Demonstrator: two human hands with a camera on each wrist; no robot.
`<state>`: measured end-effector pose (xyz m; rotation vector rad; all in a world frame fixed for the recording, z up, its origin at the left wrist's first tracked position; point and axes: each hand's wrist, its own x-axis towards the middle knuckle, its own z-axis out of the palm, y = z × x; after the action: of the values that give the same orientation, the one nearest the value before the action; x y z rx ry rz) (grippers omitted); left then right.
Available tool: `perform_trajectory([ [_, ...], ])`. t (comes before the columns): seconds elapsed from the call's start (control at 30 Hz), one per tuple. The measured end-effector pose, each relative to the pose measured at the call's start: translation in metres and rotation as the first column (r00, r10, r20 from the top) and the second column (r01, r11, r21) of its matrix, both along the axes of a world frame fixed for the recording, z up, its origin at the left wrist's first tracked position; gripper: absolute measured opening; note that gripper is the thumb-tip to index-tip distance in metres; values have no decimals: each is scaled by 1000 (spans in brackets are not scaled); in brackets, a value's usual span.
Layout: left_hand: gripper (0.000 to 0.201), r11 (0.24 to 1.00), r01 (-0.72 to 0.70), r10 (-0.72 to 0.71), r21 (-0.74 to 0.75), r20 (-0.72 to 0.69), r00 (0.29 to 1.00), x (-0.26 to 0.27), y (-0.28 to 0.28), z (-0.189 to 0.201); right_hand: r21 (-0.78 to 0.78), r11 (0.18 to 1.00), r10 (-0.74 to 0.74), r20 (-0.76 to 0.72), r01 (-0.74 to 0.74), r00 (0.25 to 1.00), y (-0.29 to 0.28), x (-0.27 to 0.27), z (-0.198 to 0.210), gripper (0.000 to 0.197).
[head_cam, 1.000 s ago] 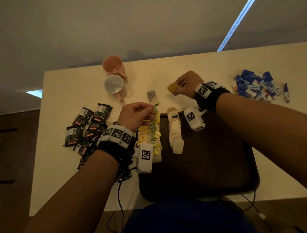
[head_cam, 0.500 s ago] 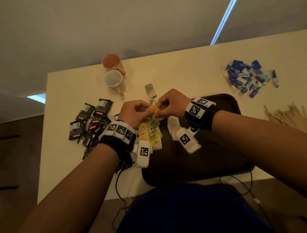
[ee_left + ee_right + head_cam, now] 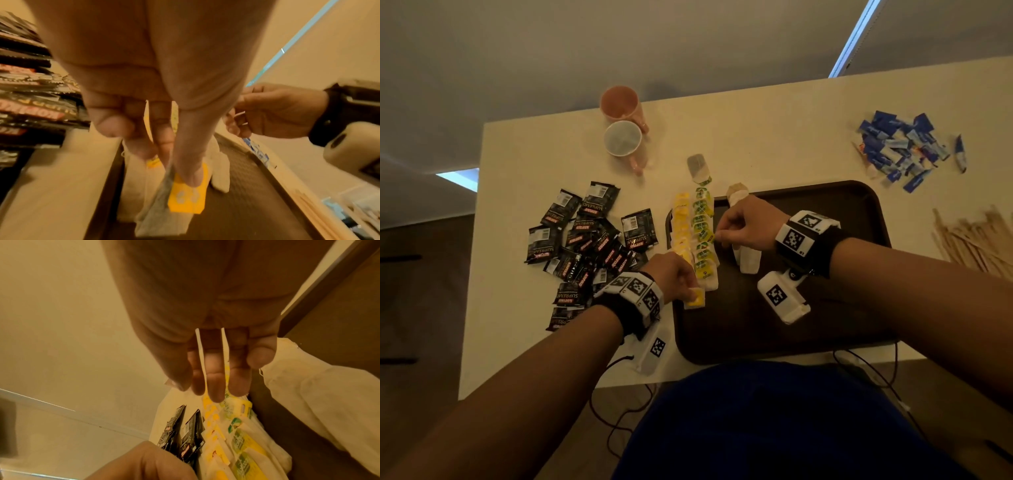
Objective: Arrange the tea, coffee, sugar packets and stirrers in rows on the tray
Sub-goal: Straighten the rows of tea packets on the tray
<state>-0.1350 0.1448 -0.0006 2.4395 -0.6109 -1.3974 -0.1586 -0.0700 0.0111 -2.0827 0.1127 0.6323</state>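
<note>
Pinching a yellow-tagged tea bag (image 3: 186,197) at the tray's (image 3: 825,329) 7 o'clock corner, our left hand (image 3: 674,277) sets it down; our right hand (image 3: 748,228) curls its fingers (image 3: 214,386) around two tags (image 3: 225,356).

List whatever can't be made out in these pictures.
- Head view: left hand covers its grip on the tea bag.
- Head view: stirrers run off the right edge.
- Head view: sugar packets too small to read.
- Left wrist view: tea bag tag print blurred.
</note>
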Motion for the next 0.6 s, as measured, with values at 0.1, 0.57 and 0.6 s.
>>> perform_trajectory([
  [0.1,14,998,23,-23,54,-1,1000,0,-2,-6,9,1000,2,-1,-2,1000,0,-1,1,8],
  [0.57,13,998,64,-66,20,142,988,8,2,-9,-3,1000,-18,-3,18,1000,-6,3,2,12],
  [0.6,12,998,68,-70,17,146,987,10,1,-7,-4,1000,-18,0,18,1000,-7,5,3,12],
])
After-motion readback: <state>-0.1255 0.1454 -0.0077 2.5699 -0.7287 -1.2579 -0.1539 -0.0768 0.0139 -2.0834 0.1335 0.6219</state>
